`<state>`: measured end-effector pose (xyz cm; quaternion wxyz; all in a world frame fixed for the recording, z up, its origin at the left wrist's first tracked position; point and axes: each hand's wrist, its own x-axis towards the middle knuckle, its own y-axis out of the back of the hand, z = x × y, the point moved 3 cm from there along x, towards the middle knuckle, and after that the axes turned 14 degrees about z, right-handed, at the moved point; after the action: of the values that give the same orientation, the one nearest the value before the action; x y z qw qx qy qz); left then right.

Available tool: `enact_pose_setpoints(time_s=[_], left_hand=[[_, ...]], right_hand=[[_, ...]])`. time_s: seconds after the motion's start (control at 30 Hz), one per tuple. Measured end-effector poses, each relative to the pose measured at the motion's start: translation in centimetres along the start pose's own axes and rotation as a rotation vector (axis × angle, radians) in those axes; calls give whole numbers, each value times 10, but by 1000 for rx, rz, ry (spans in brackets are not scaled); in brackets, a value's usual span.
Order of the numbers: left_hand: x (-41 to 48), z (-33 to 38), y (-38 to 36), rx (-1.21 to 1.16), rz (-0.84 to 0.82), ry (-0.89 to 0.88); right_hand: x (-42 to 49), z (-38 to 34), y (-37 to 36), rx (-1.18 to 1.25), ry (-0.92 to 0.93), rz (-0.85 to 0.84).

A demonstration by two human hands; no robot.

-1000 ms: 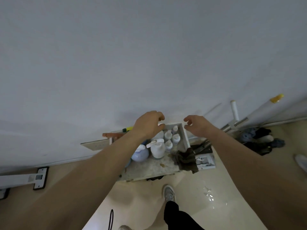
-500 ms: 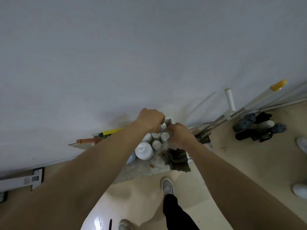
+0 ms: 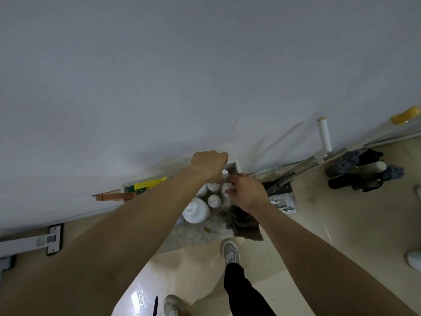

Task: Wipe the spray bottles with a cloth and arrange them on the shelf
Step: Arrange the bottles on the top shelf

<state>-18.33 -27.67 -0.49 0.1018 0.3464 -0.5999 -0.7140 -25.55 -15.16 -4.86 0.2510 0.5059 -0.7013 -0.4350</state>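
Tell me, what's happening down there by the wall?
A person leans over a low stone shelf against the wall. The left hand and right hand both reach into the cluster of small white bottles at its back corner; whether either grips one is too hidden to tell. A larger white bottle stands beside them. The dark cloth lies on the shelf's right edge, in neither hand.

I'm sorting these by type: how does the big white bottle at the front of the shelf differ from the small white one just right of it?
Size: the big bottle is wide and squat; the small bottle is much slimmer. Top: the big bottle carries a bulkier head, the small bottle a plain round cap. Place: the big bottle stands nearer the front of the shelf, the small bottle further back. Both are white and upright.
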Motion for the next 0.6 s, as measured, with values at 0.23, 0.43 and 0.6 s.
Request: enact_pose_setpoints(time_s=[0.23,0.43,0.6], left_hand=[[14,15,-9,33,24,-63],[18,26,-13,73,41,-67],[6,32,-22,99,37,-115]], right_hand=[[8,23,45,150,-151,166],[28,31,69,145,-149,232],[45,29,69,146,-110,250]])
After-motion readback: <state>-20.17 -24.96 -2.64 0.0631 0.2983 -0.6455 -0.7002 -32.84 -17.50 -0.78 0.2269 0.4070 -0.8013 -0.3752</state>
